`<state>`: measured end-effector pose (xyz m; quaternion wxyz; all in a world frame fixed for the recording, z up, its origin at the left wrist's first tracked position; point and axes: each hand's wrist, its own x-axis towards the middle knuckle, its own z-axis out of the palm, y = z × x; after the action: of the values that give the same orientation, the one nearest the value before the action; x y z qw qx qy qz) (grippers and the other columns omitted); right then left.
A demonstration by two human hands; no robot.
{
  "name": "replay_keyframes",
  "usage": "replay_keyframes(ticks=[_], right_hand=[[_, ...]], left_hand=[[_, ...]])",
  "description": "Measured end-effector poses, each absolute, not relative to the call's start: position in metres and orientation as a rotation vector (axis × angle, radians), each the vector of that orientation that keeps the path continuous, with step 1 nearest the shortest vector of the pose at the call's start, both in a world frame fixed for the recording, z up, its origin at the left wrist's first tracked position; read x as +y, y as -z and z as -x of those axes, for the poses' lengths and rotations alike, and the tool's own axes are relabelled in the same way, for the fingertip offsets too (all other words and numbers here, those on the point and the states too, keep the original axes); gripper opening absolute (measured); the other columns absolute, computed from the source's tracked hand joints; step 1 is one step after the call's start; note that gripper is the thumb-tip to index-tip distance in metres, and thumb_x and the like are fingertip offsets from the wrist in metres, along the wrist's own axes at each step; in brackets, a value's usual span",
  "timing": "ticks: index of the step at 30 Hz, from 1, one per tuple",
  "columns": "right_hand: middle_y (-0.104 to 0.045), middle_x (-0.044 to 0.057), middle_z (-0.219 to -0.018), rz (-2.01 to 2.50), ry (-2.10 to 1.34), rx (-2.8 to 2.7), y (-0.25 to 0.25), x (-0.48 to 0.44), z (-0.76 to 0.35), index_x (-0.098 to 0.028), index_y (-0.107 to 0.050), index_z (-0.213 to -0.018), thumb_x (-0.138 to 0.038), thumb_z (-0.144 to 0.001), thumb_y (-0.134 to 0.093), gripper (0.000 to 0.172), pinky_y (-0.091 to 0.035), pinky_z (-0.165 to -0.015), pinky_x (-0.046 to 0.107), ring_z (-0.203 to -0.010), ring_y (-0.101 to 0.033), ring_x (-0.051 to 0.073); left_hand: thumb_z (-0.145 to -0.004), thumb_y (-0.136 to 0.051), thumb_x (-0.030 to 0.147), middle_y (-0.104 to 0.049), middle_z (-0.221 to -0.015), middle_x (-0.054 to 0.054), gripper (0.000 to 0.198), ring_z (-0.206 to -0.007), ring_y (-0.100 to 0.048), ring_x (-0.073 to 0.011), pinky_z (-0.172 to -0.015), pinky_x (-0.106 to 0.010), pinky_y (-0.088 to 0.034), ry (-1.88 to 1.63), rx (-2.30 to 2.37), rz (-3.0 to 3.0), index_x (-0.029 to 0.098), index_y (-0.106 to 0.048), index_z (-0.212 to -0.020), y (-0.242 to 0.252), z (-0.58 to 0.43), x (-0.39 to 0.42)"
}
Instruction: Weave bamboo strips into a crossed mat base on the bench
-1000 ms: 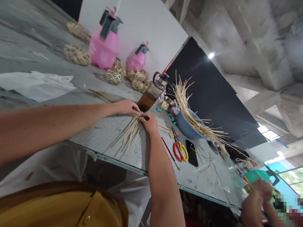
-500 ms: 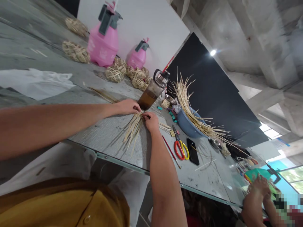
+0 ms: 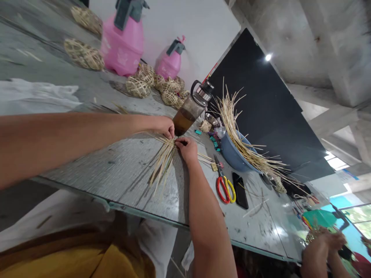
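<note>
Strips of pale cane, fanned flat on grey table, converging at the far end between both hands. Left hand pinched on the gathered ends, fingertips turned away, exact grip hidden. Right hand closed on the same junction from the near side, thumb and forefinger together. Count of strips not readable; loose ends blurred.

Brown bottle just behind the hands, base partly masked by the left hand. Blue bowl to the right, holding a long spray of cane that covers its far rim. Scissors and phone side by side near it. 2 pink sprayers at the far edge, the nearer cut off at top. Woven balls clustered beside them. Another person's hands at the lower right corner, what they hold unclear.
</note>
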<state>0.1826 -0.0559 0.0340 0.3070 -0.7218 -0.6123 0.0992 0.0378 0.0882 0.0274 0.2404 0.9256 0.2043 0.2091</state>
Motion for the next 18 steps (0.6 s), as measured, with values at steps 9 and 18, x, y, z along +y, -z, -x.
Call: replay_keyframes(ticks=[9,18], right_hand=[[-0.072,0.003,-0.096,1.846,-0.103,-1.743,-0.027,-0.057,-0.186,-0.02,-0.072,-0.086,-0.008,-0.086,-0.056,0.019,-0.046,-0.097,0.032,-0.101,-0.062,0.019],[-0.071,0.004,-0.095,1.818,-0.166,-1.564,-0.029,-0.065,-0.185,-0.023,-0.073,-0.09,-0.017,-0.087,-0.059,0.015,-0.049,-0.089,0.03,-0.096,-0.064,0.019]], left_hand=[[-0.082,-0.059,0.035,-0.074,-0.1,-0.004,0.026,-0.086,-0.065,-0.0199,-0.074,-0.026,-0.043,-0.626,0.582,-2.509,0.022,-0.077,-0.095,-0.008,-0.022,0.069],[-0.082,-0.062,0.031,-0.073,-0.103,0.0,0.021,-0.092,-0.066,-0.018,-0.08,-0.023,-0.044,-0.511,0.605,-2.421,0.025,-0.076,-0.096,-0.018,-0.01,0.064]])
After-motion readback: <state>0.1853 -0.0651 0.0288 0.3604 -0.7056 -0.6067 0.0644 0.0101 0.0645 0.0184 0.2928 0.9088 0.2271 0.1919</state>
